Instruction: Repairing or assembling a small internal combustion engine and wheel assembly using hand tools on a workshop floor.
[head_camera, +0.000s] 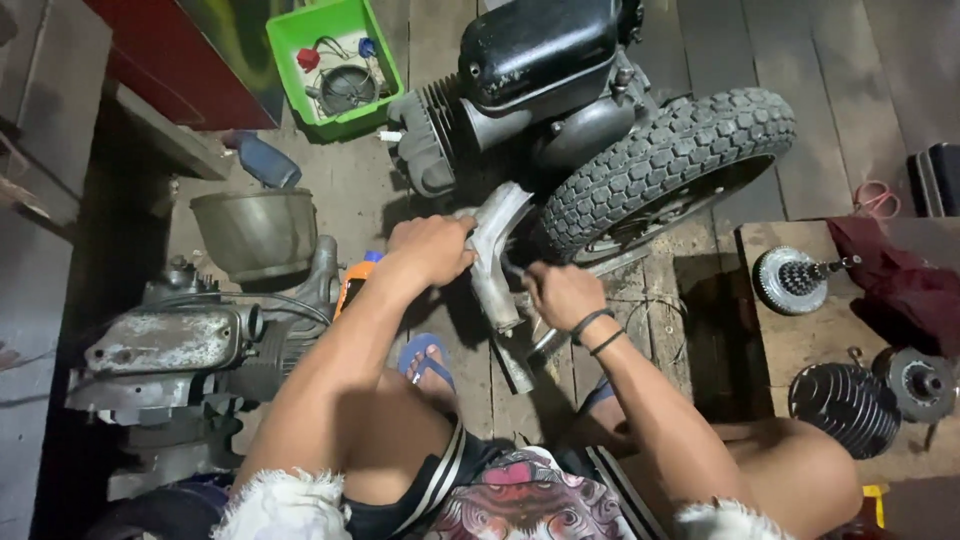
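My left hand (432, 248) grips the upper part of a curved grey metal engine arm (493, 262) that runs down from a scooter engine (520, 90) with a black cover. My right hand (562, 293) is closed around a thin tool or bolt at the lower side of that arm, next to the knobby tyre (665, 165). A metal tube (515, 365) sticks out below the arm toward my foot in a blue sandal (428, 362).
A second, dirty engine (180, 350) and a grey metal bowl (255, 232) sit to the left. A green tray (335, 65) with small parts lies at the top. A wooden bench (800, 340) at right carries a clutch gear, a finned cylinder and a dark red cloth.
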